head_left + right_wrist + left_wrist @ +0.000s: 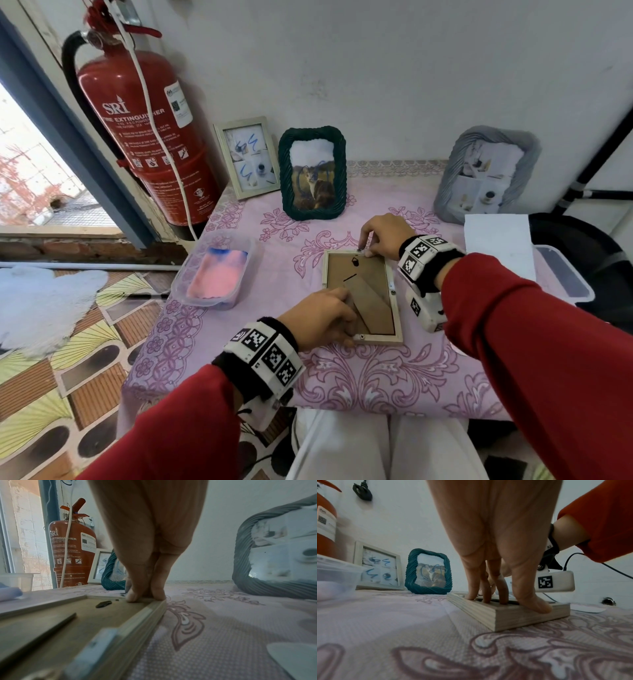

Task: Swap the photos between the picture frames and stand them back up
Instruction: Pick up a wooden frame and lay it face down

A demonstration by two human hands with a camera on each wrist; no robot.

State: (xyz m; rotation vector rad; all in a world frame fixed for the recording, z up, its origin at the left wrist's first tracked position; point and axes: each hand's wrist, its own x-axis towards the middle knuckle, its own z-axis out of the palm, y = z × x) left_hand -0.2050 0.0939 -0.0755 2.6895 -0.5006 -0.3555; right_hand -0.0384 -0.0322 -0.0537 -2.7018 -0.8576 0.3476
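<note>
A pale wooden frame (383,274) lies face down mid-table, its brown backing and fold-out stand (373,308) facing up. My left hand (347,317) presses fingertips (503,601) on the backing, thumb on the near rail of the frame (513,618). My right hand (367,251) pinches a small metal clip on the far rail; in the right wrist view its thumb and forefinger (145,597) meet on that rail (137,622). Standing at the back are a pale wooden frame with scribbled photo (246,156), a dark green rope frame with a cat photo (311,173) and a grey rope frame (486,174).
A clear plastic tub (215,270) holding a pink and blue cloth sits left of the flat frame. A white sheet (496,240) and a clear lid (561,274) lie at the right. A red fire extinguisher (147,130) stands off the table's back left corner.
</note>
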